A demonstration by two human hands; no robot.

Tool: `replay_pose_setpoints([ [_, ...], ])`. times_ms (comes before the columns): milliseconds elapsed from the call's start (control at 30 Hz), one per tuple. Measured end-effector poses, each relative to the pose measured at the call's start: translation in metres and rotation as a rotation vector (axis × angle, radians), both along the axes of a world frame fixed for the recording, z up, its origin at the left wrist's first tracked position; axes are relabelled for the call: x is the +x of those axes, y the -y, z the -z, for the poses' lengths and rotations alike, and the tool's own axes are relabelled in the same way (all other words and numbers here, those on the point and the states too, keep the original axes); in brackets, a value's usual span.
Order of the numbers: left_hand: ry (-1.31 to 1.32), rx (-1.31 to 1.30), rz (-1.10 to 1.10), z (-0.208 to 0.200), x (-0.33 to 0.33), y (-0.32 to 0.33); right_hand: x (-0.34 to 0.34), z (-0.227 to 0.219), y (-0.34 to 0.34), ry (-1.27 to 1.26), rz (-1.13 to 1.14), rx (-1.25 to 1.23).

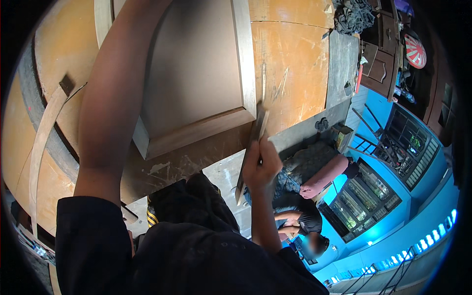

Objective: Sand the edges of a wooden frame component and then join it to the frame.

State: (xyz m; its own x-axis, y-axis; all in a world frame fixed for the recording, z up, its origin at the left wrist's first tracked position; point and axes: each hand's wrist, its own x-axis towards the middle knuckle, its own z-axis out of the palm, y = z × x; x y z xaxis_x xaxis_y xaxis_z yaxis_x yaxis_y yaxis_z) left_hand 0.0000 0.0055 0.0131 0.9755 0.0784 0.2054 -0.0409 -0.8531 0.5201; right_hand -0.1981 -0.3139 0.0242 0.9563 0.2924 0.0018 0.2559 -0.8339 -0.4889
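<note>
A framed wooden panel (196, 64), like a cabinet door with a pale frame around a flat center, lies on the orange-brown worktable (295, 64). Across its left side stretches my left arm; the hand itself is past the top edge of the picture. My right hand (263, 164) is closed around a long narrow wooden strip (242, 184), dark on its face with a pale edge. The strip's upper end is beside the panel's near right corner, and its lower end points down past the table edge. Whether it touches the panel I cannot tell.
Another curved-looking wooden strip (42, 135) lies at the left. Crumpled dark cloth (353, 17) sits at the far right of the table. Beyond the table, a seated person in dark clothes (300, 211) is near the blue wall (413, 211). A brown cabinet (381, 69) stands at right.
</note>
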Motion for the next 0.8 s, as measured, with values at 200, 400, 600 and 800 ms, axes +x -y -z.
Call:
replay_pose_setpoints([
  [200, -0.051, -0.04, 0.008, -0.004, 0.002, 0.005, 0.038, 0.014, -0.012, 0.144, -0.056, 0.082],
  [400, 0.013, -0.007, -0.031, -0.001, -0.001, 0.005, -0.019, 0.003, 0.0, 0.045, 0.035, 0.024],
  [600, -0.071, -0.049, -0.01, -0.013, -0.003, 0.007, 0.021, 0.01, -0.027, 0.068, 0.134, 0.039],
  [800, -0.023, -0.038, 0.035, -0.014, 0.0, 0.003, -0.023, 0.01, -0.03, 0.112, 0.235, 0.104],
])
